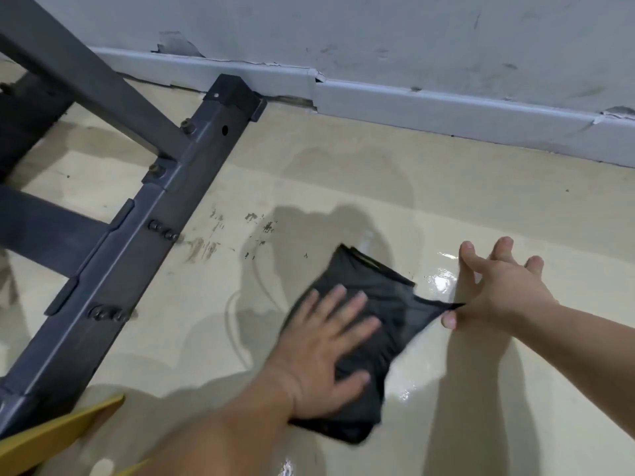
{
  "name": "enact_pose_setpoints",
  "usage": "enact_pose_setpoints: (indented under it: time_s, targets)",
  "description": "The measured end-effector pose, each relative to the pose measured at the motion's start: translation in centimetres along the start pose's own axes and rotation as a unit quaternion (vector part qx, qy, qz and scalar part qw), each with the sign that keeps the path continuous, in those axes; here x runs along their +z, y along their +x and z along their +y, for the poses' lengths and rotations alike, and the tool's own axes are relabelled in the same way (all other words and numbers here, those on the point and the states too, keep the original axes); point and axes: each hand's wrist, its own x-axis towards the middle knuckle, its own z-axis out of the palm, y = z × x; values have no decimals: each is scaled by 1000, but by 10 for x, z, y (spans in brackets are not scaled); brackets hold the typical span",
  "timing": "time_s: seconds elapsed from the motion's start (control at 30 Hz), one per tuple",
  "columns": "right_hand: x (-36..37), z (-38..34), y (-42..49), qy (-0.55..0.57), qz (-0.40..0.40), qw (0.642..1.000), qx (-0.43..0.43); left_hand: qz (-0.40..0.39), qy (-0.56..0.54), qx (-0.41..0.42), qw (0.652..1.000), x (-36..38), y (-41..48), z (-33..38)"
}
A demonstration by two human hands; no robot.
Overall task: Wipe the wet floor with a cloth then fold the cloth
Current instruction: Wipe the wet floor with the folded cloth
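— Cloth (385,304), dark grey fabric bunched into a rough oblong: where does it lie?

— Low in the middle of the frame, flat on the glossy cream floor (343,187), well apart from the pale grey skirting board (446,108) running across the top.

— And your hands?

— My left hand (330,341) lies on top of it, fingers straight and spread, palm pressing the fabric down. My right hand (498,290), right of centre, pinches one corner between the thumb and, I think, the forefinger; blur makes that hard to be sure of. That corner is drawn out to a point toward the right, and my other fingers are splayed.

— Is the floor wet?

— A bright wet sheen shows just beside the cloth's right edge, and again at the bottom edge of the frame.

— What else?

— A dark bolted metal frame (137,252) slants across the upper left, and a flat yellow edge (51,438) pokes in at the lower left corner.
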Motion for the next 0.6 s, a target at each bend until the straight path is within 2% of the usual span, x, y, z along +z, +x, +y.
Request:
enact_pose_setpoints:
  time_s: [0.07,0.13,0.17,0.2,0.23,0.33,0.43,0.53,0.6]
  targets:
    - [3,-3,1,-15,5,1000,16,7,-1,-186,983,-4,20,-15]
    - [3,-4,3,-20,1,999,29,16,-32,-367,930,-6,42,2]
    - [2,-3,2,-19,-4,999,28,19,-56,-409,911,-6,52,19]
    - [1,-1,2,-18,-8,1000,20,16,-73,-418,905,-6,60,38]
    - [0,1,3,-16,-10,1000,13,17,-78,-394,916,-4,66,56]
    - [-11,-5,-3,-7,-44,999,7,13,-41,-238,970,-4,75,80]
    - [-18,-3,-8,32,-77,996,-23,-22,-6,-150,988,-11,92,64]
    - [-24,37,-28,201,-6,975,-93,-13,12,-140,990,-20,123,47]
    - [-23,82,-48,230,87,965,-95,-15,18,-152,988,-22,143,46]
